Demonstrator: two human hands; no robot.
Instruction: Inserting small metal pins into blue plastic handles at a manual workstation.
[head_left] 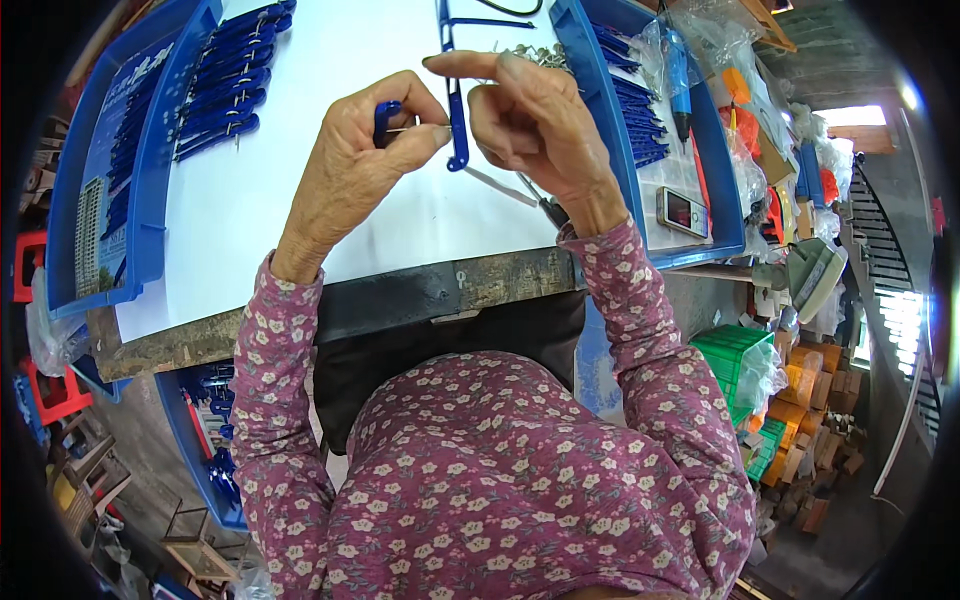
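at the far left a shallow blue plastic tray (150,215) sits on the counter (420,290), a white-topped board with a worn dark near edge. a printed card lies flat in the tray's left part, and a row of blue plastic handled pieces (222,85) is lined up in its right part, running toward the far edge.

just right of the tray, over the white surface, the left hand (345,170) is raised with its fingers curled. thumb and forefinger are pinched on a small blue plastic piece (386,115), and a thin metal pin (405,129) shows between the fingertips, pointing right.

between the two hands a long narrow blue plastic strip (457,115) stands nearly upright, its lower end curved. the right hand (535,125) holds it against the fingers, the forefinger stretched out to the left above it and the other fingers bent. a thin metal blade-like part (500,186) slants down to the right below this hand; what grips it cannot be seen.

further right a second blue plastic tray (730,235) holds more blue pieces (635,120) stacked along its left side, a blue pen-shaped tool (678,75) and a small phone (683,212) lying flat near its near edge. clear plastic bags (720,35) lie at the far right.
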